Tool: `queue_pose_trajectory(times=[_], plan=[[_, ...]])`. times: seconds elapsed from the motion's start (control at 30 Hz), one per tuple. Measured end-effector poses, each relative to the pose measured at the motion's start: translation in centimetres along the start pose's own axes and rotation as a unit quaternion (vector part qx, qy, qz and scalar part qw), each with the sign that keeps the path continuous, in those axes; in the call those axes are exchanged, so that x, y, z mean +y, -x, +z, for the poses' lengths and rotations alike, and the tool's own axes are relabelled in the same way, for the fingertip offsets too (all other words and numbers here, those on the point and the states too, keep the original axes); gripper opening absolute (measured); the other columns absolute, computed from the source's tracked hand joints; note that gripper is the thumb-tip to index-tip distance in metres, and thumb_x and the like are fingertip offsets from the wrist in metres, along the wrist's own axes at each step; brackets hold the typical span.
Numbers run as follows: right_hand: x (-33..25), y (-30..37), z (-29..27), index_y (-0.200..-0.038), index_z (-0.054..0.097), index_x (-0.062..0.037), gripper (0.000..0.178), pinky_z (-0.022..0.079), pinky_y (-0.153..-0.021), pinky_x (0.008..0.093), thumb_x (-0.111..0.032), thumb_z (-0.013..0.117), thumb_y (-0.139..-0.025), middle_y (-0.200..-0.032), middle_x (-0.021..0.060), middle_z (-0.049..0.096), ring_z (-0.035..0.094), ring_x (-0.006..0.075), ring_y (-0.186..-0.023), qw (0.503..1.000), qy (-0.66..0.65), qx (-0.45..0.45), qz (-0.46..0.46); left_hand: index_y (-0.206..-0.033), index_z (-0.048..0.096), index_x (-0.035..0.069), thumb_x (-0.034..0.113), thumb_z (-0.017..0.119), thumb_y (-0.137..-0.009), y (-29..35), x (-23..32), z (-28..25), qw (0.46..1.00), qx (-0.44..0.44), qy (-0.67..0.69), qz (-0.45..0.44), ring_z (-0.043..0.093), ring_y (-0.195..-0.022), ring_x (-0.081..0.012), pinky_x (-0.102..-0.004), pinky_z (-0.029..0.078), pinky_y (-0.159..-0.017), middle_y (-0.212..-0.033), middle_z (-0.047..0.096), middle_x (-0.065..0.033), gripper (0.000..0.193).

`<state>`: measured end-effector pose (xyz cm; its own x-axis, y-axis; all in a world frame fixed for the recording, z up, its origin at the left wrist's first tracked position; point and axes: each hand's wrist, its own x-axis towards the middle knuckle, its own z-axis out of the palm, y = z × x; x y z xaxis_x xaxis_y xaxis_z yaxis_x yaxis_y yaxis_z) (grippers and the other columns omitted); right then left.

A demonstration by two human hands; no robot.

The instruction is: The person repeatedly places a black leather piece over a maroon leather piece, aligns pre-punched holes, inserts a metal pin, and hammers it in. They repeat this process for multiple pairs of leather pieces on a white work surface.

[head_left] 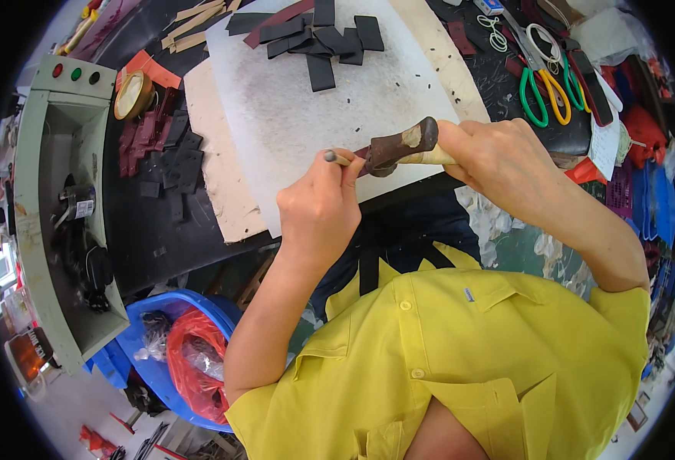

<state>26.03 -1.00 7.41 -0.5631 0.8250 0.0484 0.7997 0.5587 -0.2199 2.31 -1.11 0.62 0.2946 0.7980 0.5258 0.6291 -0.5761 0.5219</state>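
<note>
My right hand (498, 157) is closed round the pale handle of a hammer (400, 148) with a worn brown head, held above the near edge of the white sheet (272, 115). Just left of the hammer head, my left hand (318, 207) pinches a thin rod (337, 158) with a round grey end. A dark red strip shows between those fingers and the hammer; whether my left hand grips it I cannot tell. Farther back on the sheet lies a loose pile of black strips (334, 40), with a dark red strip (276, 23) among them.
Black and dark red pieces (180, 165) lie left of the sheet, near a round container (133, 95). Scissors with green and orange handles (544, 92) lie at the back right. A grey-green metal cabinet (38, 207) stands left, above a blue tub (149, 376) holding a red bag.
</note>
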Motion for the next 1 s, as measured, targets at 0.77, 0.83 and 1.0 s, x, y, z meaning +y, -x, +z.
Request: queue_pose_trajectory(times=[0.77,0.83,1.0], plan=[[0.7,-0.4,-0.7,-0.091,0.051,-0.0053,0.022,0.05,-0.055,0.0467,-0.012,0.07,-0.082,-0.064,0.0166,0.06,0.064,0.0392,-0.064,0.999,-0.031,0.011,0.021,-0.083,0.055,0.002,0.005,0.069,-0.089,0.0,0.4,0.0,0.999,-0.033,-0.027,0.003,0.061,-0.054,-0.0287,-0.0351,0.047,-0.048,-0.071,0.065,-0.0103,0.016],[0.2,-0.5,0.1,-0.092,0.048,-0.0056,0.024,0.049,-0.054,0.0456,-0.012,0.069,-0.083,-0.066,0.0151,0.061,0.064,0.0379,-0.065,1.0,0.0,-0.007,0.007,-0.085,0.056,0.001,0.006,0.067,-0.091,0.4,0.4,-0.1,0.999,-0.025,-0.039,-0.001,0.065,-0.057,-0.0263,-0.033,0.049,-0.05,-0.073,0.067,-0.0101,0.014],[0.5,-0.2,0.9,-0.092,0.046,-0.0057,0.024,0.049,-0.052,0.0436,-0.01,0.068,-0.083,-0.066,0.0135,0.061,0.064,0.036,-0.063,1.0,-0.001,0.0,-0.011,-0.095,0.057,-0.003,0.007,0.059,-0.1,-0.2,-0.2,-1.0,0.968,0.008,0.182,-0.171,0.073,-0.078,-0.0148,-0.0264,0.056,-0.069,-0.086,0.074,-0.0135,0.011]])
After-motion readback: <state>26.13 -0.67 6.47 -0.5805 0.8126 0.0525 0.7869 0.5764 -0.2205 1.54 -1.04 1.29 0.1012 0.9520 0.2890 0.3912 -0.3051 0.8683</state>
